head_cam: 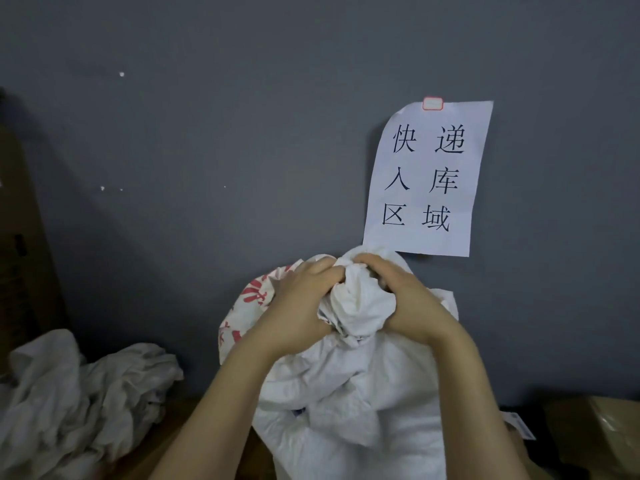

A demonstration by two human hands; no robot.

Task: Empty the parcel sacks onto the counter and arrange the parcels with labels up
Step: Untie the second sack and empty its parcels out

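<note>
**Two sacks, two hands, one wall notice.** The upright sack (346,393), of white woven material with red printing on its far-left side, is being shown at the centre of the scene, in front of the grey wall (207,133). Its long axis is being kept vertical, with the gathered neck (356,306) pointing up.

The neck is being gripped from both sides. The left hand (298,306) is being curled round the left of the bunched fabric. The right hand (408,303) is being curled round the right of it. The fingertips of the two hands are almost meeting over the top.

The body of this sack is being shown bulging below the hands. Its contents are being hidden by the fabric.

The second sack (79,393), white and crumpled, is being shown lying slack at the near left on the counter (185,401), well apart from the first. Whether anything is inside it cannot be told.

One brown cardboard box (595,434) is being shown at the near right. Between it and the upright sack, a white printed label (519,424) is being partly shown on a dark item of uncertain shape.

One white paper notice (426,178), bearing six black characters, is being held to the wall by one red-edged sticker (432,103), just above and to the right of the hands.
</note>
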